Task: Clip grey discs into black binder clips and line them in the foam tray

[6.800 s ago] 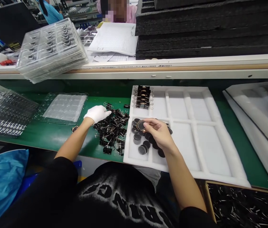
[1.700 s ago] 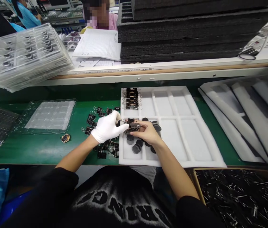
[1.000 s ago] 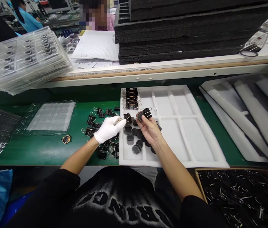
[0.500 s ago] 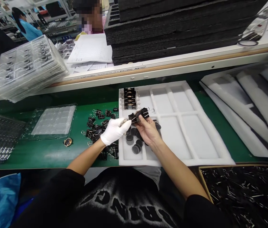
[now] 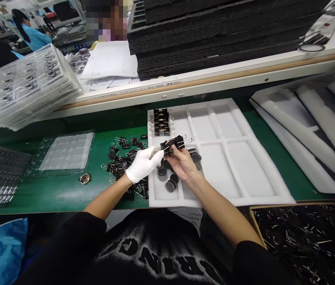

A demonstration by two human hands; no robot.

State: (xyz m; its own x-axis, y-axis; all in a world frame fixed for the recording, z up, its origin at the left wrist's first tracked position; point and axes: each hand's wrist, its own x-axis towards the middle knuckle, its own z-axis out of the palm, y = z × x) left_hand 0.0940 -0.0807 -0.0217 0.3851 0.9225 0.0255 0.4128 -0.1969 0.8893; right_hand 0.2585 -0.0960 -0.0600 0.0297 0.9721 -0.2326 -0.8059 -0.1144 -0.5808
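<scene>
In a white glove, my left hand [image 5: 143, 164] is closed on the wire handles of a black binder clip [image 5: 165, 145]. My bare right hand [image 5: 185, 166] grips a round dark disc [image 5: 171, 143], partly covered by its fingers. The left clip sits on one side of this disc, and a second binder clip [image 5: 180, 142] on the other. Below the hands, loose dark round discs [image 5: 171, 186] lie in a white foam tray [image 5: 214, 170]. Clipped discs [image 5: 161, 122] stand in a row in its upper left compartment. Loose binder clips [image 5: 120, 165] are heaped left of the tray.
A clear plastic tray [image 5: 66, 152] and a small ring-shaped part [image 5: 84, 179] lie on the green table [image 5: 57, 194]. White foam sheets [image 5: 306, 138] lean at right, above a box of binder clips [image 5: 306, 241]. Black foam stacks [image 5: 214, 43] stand on the shelf; people sit beyond.
Both hands stay almost in place, holding the disc and clips. My right fingers shift slightly on the disc, and the camera view moves a little.
</scene>
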